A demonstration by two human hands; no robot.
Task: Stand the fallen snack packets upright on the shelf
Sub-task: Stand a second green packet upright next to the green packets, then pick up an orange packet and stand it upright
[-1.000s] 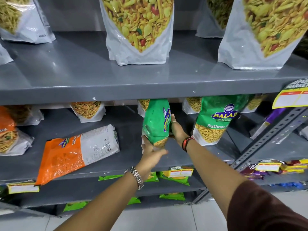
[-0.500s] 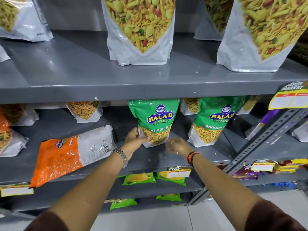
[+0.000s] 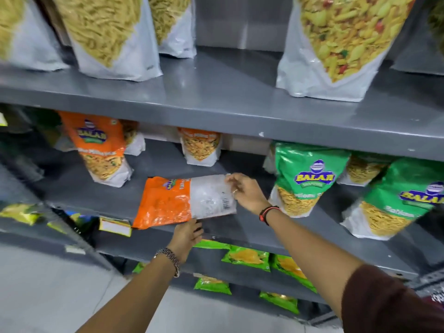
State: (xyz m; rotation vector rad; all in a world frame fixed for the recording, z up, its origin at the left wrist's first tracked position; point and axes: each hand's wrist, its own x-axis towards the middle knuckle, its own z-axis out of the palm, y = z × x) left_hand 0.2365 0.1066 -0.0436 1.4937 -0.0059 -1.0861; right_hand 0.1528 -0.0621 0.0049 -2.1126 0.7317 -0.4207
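While the orange packet [image 3: 185, 201] lies flat mid-frame on the middle shelf [image 3: 252, 227], the right hand [image 3: 245, 191] pinches its white end and the left hand [image 3: 187, 234] cups underneath; swinging it up evenly should stand it squarely.

Grey shelf [image 3: 240, 111] — snack packets [image 3: 187, 200]

Grey metal shelving [image 3: 240, 116] fills the view in stacked tiers, its painted boards glossy under soft overhead light. A grey back panel [image 3: 242, 22] closes the top tier. A slotted upright [image 3: 427, 280] stands at lower right. A yellow price tag [image 3: 115, 227] hangs on one shelf edge. Pale floor tiles [image 3: 60, 296] lie below.
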